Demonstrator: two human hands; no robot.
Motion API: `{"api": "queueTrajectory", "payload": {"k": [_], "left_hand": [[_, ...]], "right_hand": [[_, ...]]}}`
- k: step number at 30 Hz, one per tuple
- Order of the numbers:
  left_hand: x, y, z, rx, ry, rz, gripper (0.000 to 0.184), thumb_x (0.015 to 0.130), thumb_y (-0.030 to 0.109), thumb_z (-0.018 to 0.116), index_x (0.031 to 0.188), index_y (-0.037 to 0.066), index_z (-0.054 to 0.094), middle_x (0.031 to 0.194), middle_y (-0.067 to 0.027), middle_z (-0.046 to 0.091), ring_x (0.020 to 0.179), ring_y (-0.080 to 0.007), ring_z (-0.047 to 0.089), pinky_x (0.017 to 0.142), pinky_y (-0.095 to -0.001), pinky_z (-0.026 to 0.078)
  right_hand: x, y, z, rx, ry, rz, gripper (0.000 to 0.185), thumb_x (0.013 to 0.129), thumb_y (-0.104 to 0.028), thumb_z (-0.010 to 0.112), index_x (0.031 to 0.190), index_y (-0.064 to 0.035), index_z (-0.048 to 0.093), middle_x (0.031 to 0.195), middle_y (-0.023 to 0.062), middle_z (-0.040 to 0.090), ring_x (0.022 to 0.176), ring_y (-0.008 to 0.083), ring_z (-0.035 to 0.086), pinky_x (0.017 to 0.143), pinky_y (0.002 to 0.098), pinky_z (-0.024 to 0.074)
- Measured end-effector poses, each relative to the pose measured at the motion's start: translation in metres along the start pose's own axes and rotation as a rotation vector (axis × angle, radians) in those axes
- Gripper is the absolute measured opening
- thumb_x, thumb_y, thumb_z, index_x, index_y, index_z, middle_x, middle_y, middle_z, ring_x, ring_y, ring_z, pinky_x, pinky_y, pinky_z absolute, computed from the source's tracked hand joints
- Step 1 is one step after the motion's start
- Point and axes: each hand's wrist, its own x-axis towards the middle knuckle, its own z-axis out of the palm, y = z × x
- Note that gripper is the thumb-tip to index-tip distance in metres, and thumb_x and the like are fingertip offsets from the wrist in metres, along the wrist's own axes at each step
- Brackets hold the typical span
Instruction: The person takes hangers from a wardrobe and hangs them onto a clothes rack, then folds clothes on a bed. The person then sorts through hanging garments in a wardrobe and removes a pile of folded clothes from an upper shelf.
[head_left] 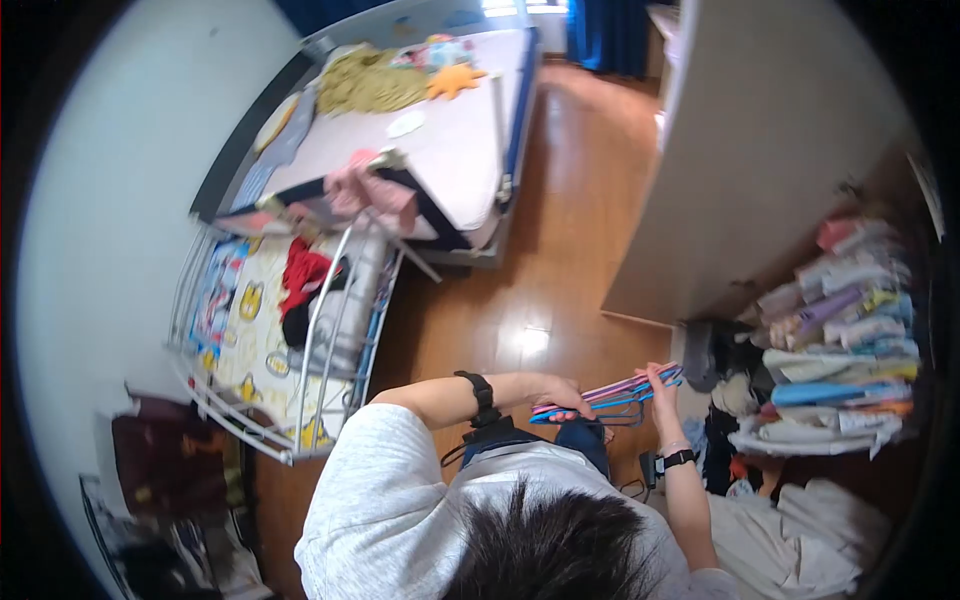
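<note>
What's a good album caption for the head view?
Left hand and right hand hold blue and pink clothes hangers near hanging garments.

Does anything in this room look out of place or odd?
Nothing looks spilled. Red clothing lies crumpled on the small bed, and a pink cloth drapes over the rail of the large bed; both look misplaced. The hangers held in the left hand and right hand look ordinary.
</note>
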Motion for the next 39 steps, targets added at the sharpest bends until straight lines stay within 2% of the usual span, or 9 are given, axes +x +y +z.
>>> {"api": "queueTrajectory", "payload": {"k": [7,12,17,20,24,29,33,36,39], "left_hand": [[-0.110,-0.181,-0.013,-0.300,0.254,0.220,0.026,0.080,0.030,0.063,0.077,0.006,0.054,0.051,0.0008,0.046,0.038,-0.0078,0.041,0.033,-0.0240,0.034],[-0.170,-0.348,0.010,-0.604,0.416,0.241,0.028,0.081,0.028,0.061,0.067,0.007,0.049,0.048,0.0007,0.043,0.038,-0.0080,0.041,0.031,-0.0251,0.031],[-0.206,-0.498,0.105,-1.086,0.633,0.339,0.031,0.082,0.029,0.061,0.062,0.011,0.046,0.046,0.0024,0.041,0.035,-0.0077,0.038,0.031,-0.0239,0.030],[-0.211,-0.543,0.180,-1.347,0.840,0.247,0.030,0.082,0.029,0.061,0.062,0.011,0.046,0.047,0.0014,0.042,0.036,-0.0088,0.039,0.032,-0.0249,0.031],[-0.179,-0.616,0.266,-1.823,0.902,0.506,0.021,0.083,0.021,0.059,0.070,0.011,0.045,0.049,0.0020,0.040,0.039,-0.0078,0.038,0.034,-0.0234,0.032],[-0.157,-0.704,0.300,-2.375,0.832,0.776,0.025,0.086,0.018,0.054,0.065,0.012,0.041,0.048,0.0026,0.037,0.039,-0.0074,0.036,0.034,-0.0222,0.030],[-0.210,-0.734,0.288,-2.592,0.908,1.038,0.026,0.087,0.017,0.052,0.065,0.012,0.040,0.049,0.0032,0.036,0.038,-0.0071,0.034,0.034,-0.0215,0.028],[-0.250,-0.779,0.276,-2.557,1.048,1.036,0.027,0.087,0.017,0.052,0.065,0.012,0.039,0.050,0.0038,0.034,0.038,-0.0070,0.032,0.034,-0.0210,0.027],[-0.327,-0.814,0.243,-2.587,1.160,0.973,0.029,0.086,0.017,0.054,0.064,0.013,0.037,0.051,0.0040,0.033,0.038,-0.0068,0.030,0.034,-0.0209,0.025]], "right_hand": [[0.004,0.042,0.184,-0.176,-0.390,0.078,0.022,0.089,-0.021,0.053,0.094,0.0007,0.057,0.087,0.0114,0.063,0.082,0.0199,0.062,0.073,0.0301,0.0501],[-0.050,0.077,0.348,-0.493,-0.902,0.469,0.034,0.087,-0.030,0.055,0.103,-0.0008,0.055,0.098,0.0129,0.061,0.091,0.0210,0.059,0.077,0.0337,0.0493],[-0.117,0.144,0.487,-1.139,-1.531,0.706,0.061,0.081,-0.046,0.058,0.117,0.0028,0.050,0.110,0.0202,0.056,0.101,0.0252,0.056,0.083,0.0359,0.0470],[-0.174,0.195,0.567,-1.364,-1.757,0.592,0.056,0.083,-0.043,0.056,0.114,0.0032,0.051,0.107,0.0200,0.057,0.099,0.0259,0.057,0.080,0.0367,0.0488],[-0.281,0.221,0.663,-1.151,-2.063,0.491,0.042,0.084,-0.038,0.055,0.102,-0.0010,0.059,0.093,0.0129,0.062,0.084,0.0232,0.061,0.071,0.0356,0.0510],[-0.405,0.213,0.779,-0.772,-1.909,0.712,0.028,0.088,-0.027,0.052,0.106,-0.0051,0.051,0.093,0.0088,0.060,0.079,0.0163,0.059,0.069,0.0317,0.0503],[-0.403,0.229,0.863,-0.554,-1.693,0.936,0.021,0.088,-0.022,0.051,0.100,-0.0047,0.051,0.089,0.0078,0.059,0.076,0.0147,0.057,0.069,0.0305,0.0499],[-0.371,0.261,0.902,-0.503,-1.574,1.165,0.022,0.088,-0.024,0.052,0.097,-0.0038,0.053,0.088,0.0071,0.059,0.075,0.0144,0.057,0.069,0.0295,0.0500],[-0.344,0.277,0.902,-0.508,-1.205,1.236,0.021,0.089,-0.022,0.048,0.100,-0.0042,0.052,0.092,0.0071,0.058,0.082,0.0168,0.057,0.076,0.0305,0.0506]]}}
